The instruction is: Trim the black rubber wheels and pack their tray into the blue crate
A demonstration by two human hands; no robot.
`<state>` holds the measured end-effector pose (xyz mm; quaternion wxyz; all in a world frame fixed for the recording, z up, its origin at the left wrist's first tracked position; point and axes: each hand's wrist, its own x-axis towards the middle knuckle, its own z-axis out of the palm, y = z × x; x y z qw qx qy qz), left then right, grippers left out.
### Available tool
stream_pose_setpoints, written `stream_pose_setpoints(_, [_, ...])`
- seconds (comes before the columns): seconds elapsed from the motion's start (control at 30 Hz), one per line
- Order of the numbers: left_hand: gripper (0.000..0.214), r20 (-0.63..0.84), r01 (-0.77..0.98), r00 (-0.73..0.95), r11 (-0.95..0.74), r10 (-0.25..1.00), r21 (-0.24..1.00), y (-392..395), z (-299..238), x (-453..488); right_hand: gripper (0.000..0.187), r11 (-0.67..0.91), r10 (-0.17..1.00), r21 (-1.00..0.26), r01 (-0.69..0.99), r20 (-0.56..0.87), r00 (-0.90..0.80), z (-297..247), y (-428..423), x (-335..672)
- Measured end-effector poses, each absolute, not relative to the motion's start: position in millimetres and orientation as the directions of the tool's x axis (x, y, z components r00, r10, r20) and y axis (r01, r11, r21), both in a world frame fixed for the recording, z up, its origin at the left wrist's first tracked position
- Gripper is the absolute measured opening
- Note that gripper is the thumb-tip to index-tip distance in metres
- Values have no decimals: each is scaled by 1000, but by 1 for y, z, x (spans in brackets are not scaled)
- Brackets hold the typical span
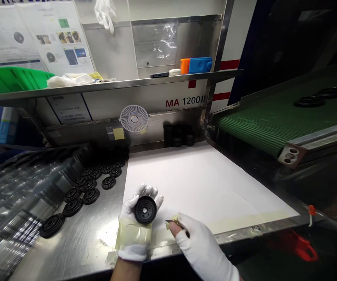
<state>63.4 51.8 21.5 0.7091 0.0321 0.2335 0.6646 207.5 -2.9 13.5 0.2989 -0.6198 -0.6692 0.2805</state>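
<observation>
My left hand (134, 228), in a white glove with yellowish tape around the palm, holds a round black plastic part (145, 209) face up in its fingers. My right hand (199, 246), also gloved in white, is closed around a small blade-like tool (172, 222) whose tip points toward the black part, a short gap away. Both hands hover over the front edge of the white sheet (203, 179) on the steel bench (89, 238).
Several black round parts (82, 193) lie in rows on the steel at left, beside plastic-wrapped trays (13, 203). A small white fan (134, 118) and stacked black parts (178, 134) stand at the back. A green conveyor (276, 117) carrying black rings (319, 97) runs at right. A shelf (112, 84) overhead holds a green bin (10, 79).
</observation>
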Motion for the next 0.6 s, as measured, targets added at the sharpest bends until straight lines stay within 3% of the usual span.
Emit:
stream_pose_setpoints(0.13, [29, -264, -936, 75, 159, 962, 315, 54, 21, 63, 36, 25, 999, -682, 731, 41, 4, 13, -6, 219])
stream_pose_setpoints(0.33, [33, -237, -936, 135, 202, 962, 287, 59, 13, 58, 40, 61, 997, -821, 567, 77, 4, 16, -8, 221])
stream_pose_setpoints(0.47, [41, -252, -923, 152, 228, 956, 310, 59, 13, 61, 50, -114, 991, -986, 119, -105, 83, 20, -19, 215])
stream_pose_setpoints(0.53, [49, -262, -912, 121, 211, 958, 351, 57, 17, 62, 54, -202, 973, -966, -161, -217, 82, 24, -23, 213])
stream_pose_setpoints(0.6, [58, -287, -896, 140, 245, 948, 371, 54, 18, 56, 55, -202, 965, -930, -307, -242, 98, 26, -24, 215])
